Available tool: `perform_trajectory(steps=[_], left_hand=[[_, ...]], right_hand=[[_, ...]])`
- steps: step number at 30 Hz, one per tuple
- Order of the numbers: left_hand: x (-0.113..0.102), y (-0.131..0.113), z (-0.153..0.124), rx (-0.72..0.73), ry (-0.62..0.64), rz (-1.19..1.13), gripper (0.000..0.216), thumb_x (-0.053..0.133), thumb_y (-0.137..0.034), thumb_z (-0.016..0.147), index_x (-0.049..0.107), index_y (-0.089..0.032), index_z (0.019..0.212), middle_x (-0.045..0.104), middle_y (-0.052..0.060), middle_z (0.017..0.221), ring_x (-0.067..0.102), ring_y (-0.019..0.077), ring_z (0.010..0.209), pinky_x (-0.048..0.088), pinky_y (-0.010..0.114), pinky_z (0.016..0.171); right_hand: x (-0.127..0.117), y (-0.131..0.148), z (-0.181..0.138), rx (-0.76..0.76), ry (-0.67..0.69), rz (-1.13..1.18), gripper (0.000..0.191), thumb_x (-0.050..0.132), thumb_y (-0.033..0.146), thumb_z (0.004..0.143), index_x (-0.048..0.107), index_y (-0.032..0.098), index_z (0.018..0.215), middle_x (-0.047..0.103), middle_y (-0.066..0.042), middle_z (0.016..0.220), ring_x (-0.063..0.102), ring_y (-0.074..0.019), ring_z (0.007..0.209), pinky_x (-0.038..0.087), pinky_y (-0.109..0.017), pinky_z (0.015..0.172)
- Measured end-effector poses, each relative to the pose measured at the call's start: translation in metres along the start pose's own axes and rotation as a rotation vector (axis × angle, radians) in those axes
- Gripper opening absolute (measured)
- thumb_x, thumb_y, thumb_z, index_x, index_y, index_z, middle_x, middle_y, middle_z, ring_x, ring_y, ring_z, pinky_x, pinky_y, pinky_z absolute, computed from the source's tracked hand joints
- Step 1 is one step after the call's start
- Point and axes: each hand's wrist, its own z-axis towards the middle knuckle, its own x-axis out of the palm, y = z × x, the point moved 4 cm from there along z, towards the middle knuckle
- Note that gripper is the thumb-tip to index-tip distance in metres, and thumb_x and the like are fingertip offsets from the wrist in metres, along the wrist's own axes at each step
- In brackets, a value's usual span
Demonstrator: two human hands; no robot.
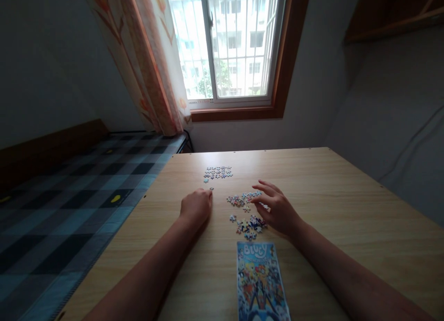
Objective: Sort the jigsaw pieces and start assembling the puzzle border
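My left hand [197, 204] is closed above the wooden table, with a small puzzle piece [212, 188] showing at its fingertips. Beyond it, several puzzle pieces [218, 172] lie laid out in short rows, apart from one another. My right hand [277, 207] has its fingers spread over the right side of a heap of mixed puzzle pieces [237, 200], partly covering it. Closer to me is a second heap of darker pieces [252, 225]. Nearest of all, a blue Bluey puzzle box [261, 279] lies picture side up.
The wooden table [347, 210] reaches toward a window [239, 48] with a floral curtain [145, 57] at its left. A bed with a checked cover [69, 205] stands along the table's left edge. A wooden shelf [395, 29] is on the right wall.
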Motion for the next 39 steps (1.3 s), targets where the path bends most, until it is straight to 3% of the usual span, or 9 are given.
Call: perform_trajectory(steps=[7,14,28,39], left_hand=[[0.011,-0.006,0.008,0.028,-0.009,0.003,0.038,0.037,-0.029,0.098,0.064,-0.017,0.123,0.069,0.013,0.109,0.066,0.0245,0.094,0.049,0.033,0.076],[0.016,-0.007,0.014,0.029,-0.061,-0.012,0.042,0.040,-0.027,0.097,0.057,-0.015,0.134,0.065,0.014,0.119,0.061,0.0252,0.107,0.048,0.034,0.088],[0.020,-0.014,0.013,-0.039,-0.046,0.007,0.050,0.040,-0.035,0.096,0.056,-0.011,0.137,0.061,0.017,0.122,0.054,0.0290,0.112,0.043,0.038,0.094],[0.023,-0.012,0.016,-0.071,-0.042,-0.007,0.052,0.039,-0.039,0.095,0.053,-0.014,0.139,0.060,0.017,0.125,0.053,0.0286,0.114,0.042,0.038,0.094]], right_hand=[[0.002,0.002,0.001,0.000,-0.009,0.001,0.020,0.060,0.010,0.086,0.075,0.023,0.092,0.068,-0.010,0.122,0.052,-0.0295,0.130,0.047,-0.053,0.104],[0.006,0.002,0.002,-0.001,0.007,0.012,0.021,0.060,0.010,0.085,0.074,0.024,0.093,0.067,-0.009,0.123,0.052,-0.0286,0.130,0.047,-0.052,0.105],[0.008,0.002,0.003,0.003,0.016,0.025,0.022,0.061,0.010,0.085,0.075,0.024,0.094,0.067,-0.009,0.124,0.052,-0.0293,0.131,0.048,-0.054,0.104],[0.010,0.007,0.005,0.002,-0.001,0.011,0.020,0.061,0.010,0.085,0.075,0.024,0.091,0.068,-0.010,0.121,0.054,-0.0292,0.128,0.049,-0.053,0.103]])
